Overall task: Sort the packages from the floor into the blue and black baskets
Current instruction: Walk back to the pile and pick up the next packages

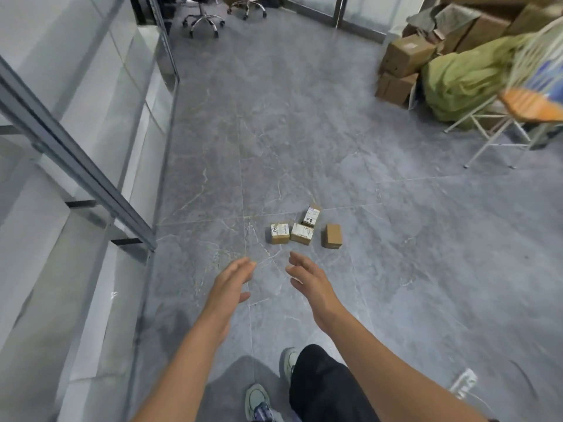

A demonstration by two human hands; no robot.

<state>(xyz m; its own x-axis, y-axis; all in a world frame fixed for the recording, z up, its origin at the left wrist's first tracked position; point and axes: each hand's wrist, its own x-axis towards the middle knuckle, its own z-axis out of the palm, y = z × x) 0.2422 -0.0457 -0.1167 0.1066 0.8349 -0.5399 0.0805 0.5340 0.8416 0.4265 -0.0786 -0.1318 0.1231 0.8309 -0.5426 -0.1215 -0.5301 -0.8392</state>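
Note:
Several small cardboard packages lie close together on the grey tiled floor: a labelled one on the left (280,233), a labelled one beside it (302,233), one standing tilted behind them (311,215), and a plain brown one to the right (332,235). My left hand (233,280) and my right hand (307,277) reach forward with straight, spread fingers, palms facing each other, and hold nothing. Both hands appear just short of the packages. No blue or black basket can be made out.
A glass partition with a metal frame (91,178) runs along the left. Large cardboard boxes (408,54) and a green sack (466,77) are piled at the back right, beside a white-legged stand (499,138). Office chairs (202,18) stand far back. My feet (259,400) are below.

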